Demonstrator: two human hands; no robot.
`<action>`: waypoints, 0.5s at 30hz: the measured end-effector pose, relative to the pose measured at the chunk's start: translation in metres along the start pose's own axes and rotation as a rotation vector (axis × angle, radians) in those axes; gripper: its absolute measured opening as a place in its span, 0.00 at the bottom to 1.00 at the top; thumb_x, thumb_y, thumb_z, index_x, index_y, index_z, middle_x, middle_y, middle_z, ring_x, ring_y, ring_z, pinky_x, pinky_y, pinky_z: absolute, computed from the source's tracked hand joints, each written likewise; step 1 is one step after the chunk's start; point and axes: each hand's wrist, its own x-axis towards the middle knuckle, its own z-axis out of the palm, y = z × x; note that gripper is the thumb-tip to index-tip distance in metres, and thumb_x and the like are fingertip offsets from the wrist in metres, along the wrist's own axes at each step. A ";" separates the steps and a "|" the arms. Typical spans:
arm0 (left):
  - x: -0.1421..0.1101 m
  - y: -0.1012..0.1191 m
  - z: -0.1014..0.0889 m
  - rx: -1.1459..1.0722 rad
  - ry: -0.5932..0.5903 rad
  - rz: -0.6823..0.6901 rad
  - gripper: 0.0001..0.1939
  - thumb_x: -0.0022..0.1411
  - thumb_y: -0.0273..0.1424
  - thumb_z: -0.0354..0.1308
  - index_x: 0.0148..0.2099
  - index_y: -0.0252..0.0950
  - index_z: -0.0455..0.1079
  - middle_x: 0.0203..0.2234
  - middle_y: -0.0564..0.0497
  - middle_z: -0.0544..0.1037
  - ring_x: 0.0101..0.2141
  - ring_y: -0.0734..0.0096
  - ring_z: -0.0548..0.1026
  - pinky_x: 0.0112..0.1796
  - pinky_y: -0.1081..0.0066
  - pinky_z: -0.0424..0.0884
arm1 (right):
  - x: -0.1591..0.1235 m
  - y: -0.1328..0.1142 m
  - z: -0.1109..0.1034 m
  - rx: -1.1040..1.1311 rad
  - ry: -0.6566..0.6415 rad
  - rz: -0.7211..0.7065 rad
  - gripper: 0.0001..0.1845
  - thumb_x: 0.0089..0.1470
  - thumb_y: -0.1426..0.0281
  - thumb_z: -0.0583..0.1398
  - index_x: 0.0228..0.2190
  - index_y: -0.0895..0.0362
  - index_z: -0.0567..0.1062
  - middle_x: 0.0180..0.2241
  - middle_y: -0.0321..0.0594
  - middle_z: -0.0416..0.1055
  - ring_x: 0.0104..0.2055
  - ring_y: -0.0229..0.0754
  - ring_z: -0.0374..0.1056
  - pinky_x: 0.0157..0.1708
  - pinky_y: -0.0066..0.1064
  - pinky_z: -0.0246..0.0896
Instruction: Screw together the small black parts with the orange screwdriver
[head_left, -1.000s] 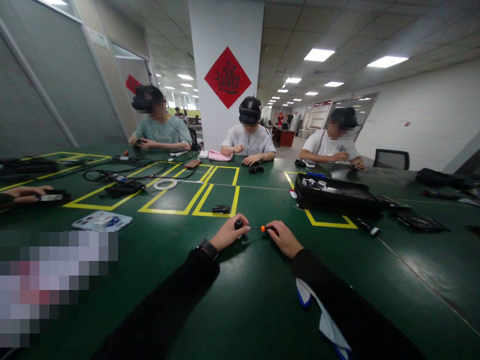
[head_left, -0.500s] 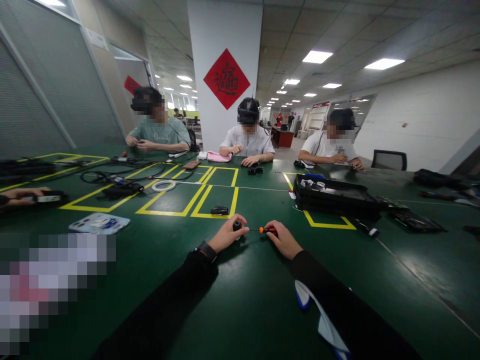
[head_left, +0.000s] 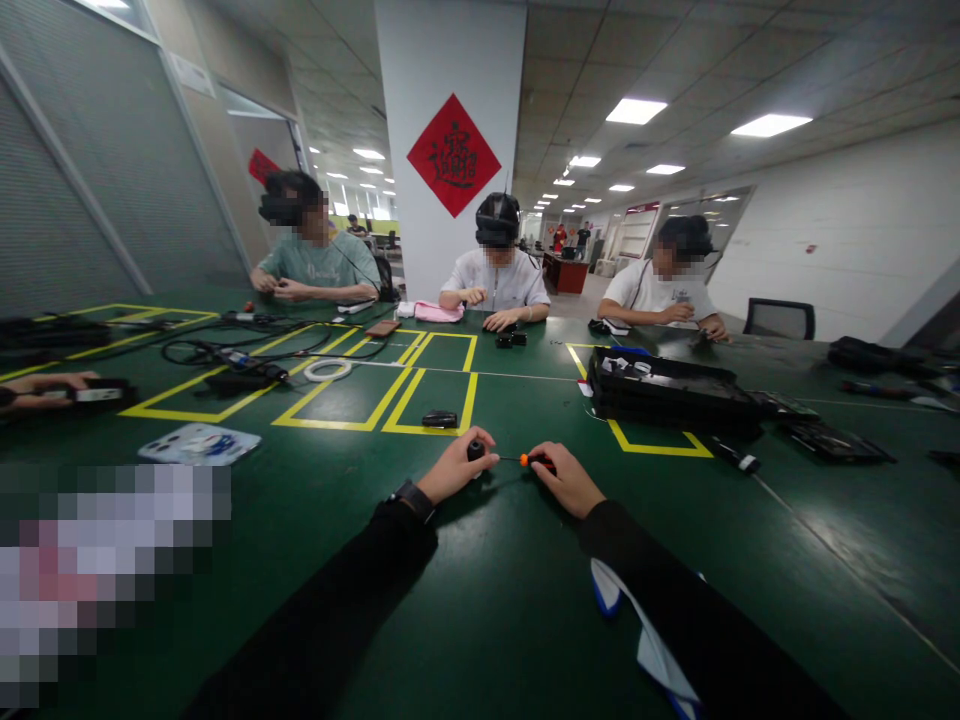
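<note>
My left hand (head_left: 453, 472) is closed around a small black rounded part (head_left: 475, 451), with the thumb and fingers on either side of it. Most of that part is covered by the fingers, so its kind is unclear. In my right hand (head_left: 571, 484) is a screwdriver (head_left: 526, 460) with an orange and black handle. Its thin shaft points left and reaches the left fingertips; whether the tip touches the black part is hidden. Beyond my left hand, a dark oblong piece (head_left: 439, 419) lies on the green table (head_left: 495, 590).
A black tray (head_left: 667, 400) with small white pieces stands to the right, near a dark cylinder (head_left: 735, 457). A patterned phone case (head_left: 199, 444) and cables (head_left: 225, 350) lie left. By my right sleeve is a blue-white strip (head_left: 660, 655). Several people sit around the table.
</note>
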 end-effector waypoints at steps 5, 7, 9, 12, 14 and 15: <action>-0.001 0.002 0.000 0.008 0.000 -0.006 0.14 0.52 0.38 0.54 0.39 0.36 0.63 0.28 0.54 0.70 0.28 0.75 0.68 0.32 0.72 0.64 | 0.000 0.002 0.001 0.013 -0.003 -0.031 0.10 0.53 0.73 0.51 0.37 0.57 0.69 0.36 0.41 0.66 0.40 0.40 0.60 0.42 0.34 0.55; -0.001 0.002 -0.001 0.015 0.001 -0.007 0.14 0.52 0.38 0.54 0.39 0.36 0.63 0.28 0.54 0.70 0.28 0.75 0.68 0.32 0.72 0.64 | 0.001 0.004 0.001 0.005 -0.001 -0.045 0.11 0.54 0.73 0.50 0.38 0.57 0.69 0.36 0.41 0.67 0.41 0.40 0.60 0.43 0.34 0.54; -0.001 0.002 -0.001 0.020 -0.001 -0.002 0.14 0.52 0.38 0.55 0.39 0.36 0.63 0.29 0.54 0.70 0.28 0.75 0.68 0.32 0.72 0.64 | 0.002 0.007 0.002 -0.023 0.010 -0.063 0.11 0.55 0.73 0.49 0.37 0.57 0.70 0.36 0.41 0.68 0.42 0.40 0.59 0.46 0.35 0.52; -0.001 0.003 -0.001 0.013 -0.014 -0.007 0.14 0.51 0.38 0.55 0.39 0.36 0.62 0.27 0.54 0.70 0.28 0.75 0.68 0.33 0.72 0.64 | 0.003 0.009 0.003 -0.055 0.020 -0.093 0.12 0.56 0.73 0.48 0.35 0.57 0.70 0.36 0.41 0.68 0.43 0.41 0.59 0.48 0.37 0.49; 0.000 0.003 -0.001 0.006 -0.020 -0.007 0.15 0.51 0.38 0.55 0.39 0.36 0.62 0.27 0.55 0.70 0.27 0.75 0.68 0.32 0.72 0.64 | 0.003 0.009 0.002 -0.048 0.017 -0.093 0.12 0.56 0.73 0.48 0.35 0.57 0.70 0.36 0.41 0.68 0.43 0.41 0.59 0.47 0.37 0.50; 0.000 0.003 -0.001 0.005 -0.020 -0.005 0.15 0.52 0.39 0.55 0.39 0.36 0.62 0.28 0.55 0.70 0.27 0.75 0.68 0.33 0.72 0.64 | 0.003 0.008 0.002 -0.040 0.019 -0.084 0.11 0.55 0.73 0.49 0.36 0.57 0.70 0.36 0.41 0.67 0.43 0.41 0.59 0.47 0.37 0.51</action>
